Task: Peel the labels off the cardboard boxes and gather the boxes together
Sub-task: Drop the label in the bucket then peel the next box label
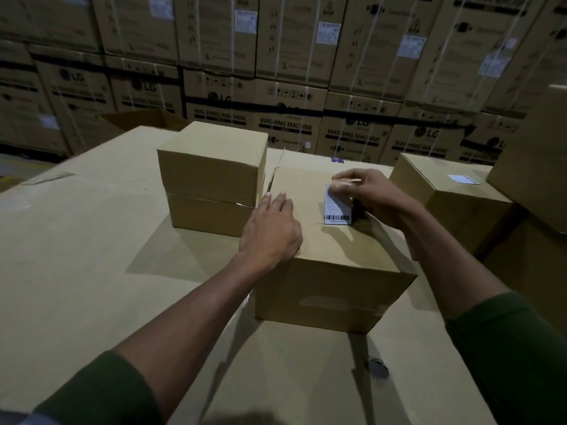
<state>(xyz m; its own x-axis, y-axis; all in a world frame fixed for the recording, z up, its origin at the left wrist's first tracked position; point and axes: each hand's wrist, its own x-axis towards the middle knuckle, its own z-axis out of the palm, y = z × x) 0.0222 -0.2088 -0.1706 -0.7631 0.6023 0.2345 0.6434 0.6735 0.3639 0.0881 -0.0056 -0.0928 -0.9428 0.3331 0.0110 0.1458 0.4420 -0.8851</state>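
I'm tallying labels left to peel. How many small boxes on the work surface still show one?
2. The front box has a barcode label that the right hand is picking at. The right box shows a white label. The left box shows none; hidden faces may differ.

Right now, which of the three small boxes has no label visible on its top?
The left box, beside the left hand. The middle box and the right box each show a white label.

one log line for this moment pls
step: peeling label | right hand: pinching label top | left hand: flat on box | side box: label on
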